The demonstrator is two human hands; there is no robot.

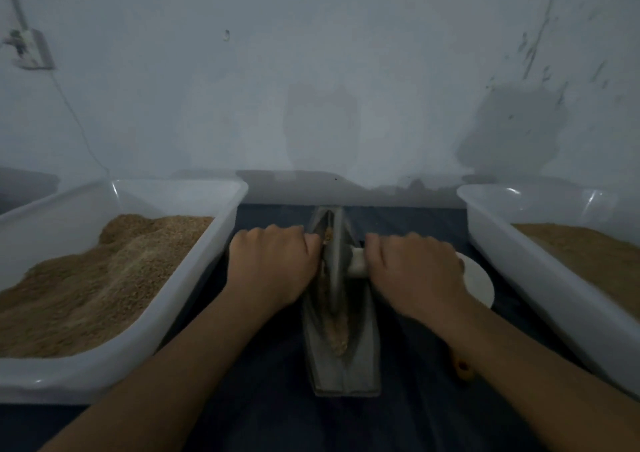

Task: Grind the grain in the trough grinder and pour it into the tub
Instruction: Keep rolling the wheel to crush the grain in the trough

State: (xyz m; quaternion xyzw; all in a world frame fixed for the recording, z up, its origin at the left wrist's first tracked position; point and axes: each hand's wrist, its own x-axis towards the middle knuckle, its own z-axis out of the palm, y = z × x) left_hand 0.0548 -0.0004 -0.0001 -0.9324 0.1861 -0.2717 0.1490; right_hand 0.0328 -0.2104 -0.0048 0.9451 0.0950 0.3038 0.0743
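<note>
1. A long grey metal trough grinder (341, 358) lies lengthwise in the middle of the dark blue desk (270, 410), its far end pointing to the pale wall (311, 70)
2. A grey metal grinding wheel (335, 271) stands upright in the trough, on a pale wooden axle handle (356, 263) that runs crosswise
3. The left hand (272, 268) is curled around the axle on the wheel's left side; the right hand (414, 271) grips the axle on the right side
4. Tan crushed grain (337, 334) lies along the trough's groove, nearer the person than the wheel
5. A white plastic tub of coarse brown grain (214, 243) sits at the desk's left edge
6. A second white plastic tub of finer brown meal (512, 243) sits at the right edge
7. A white round dish (479, 283) lies just beyond the right hand, partly hidden; an orange object (462, 366) shows beside the right forearm
</note>
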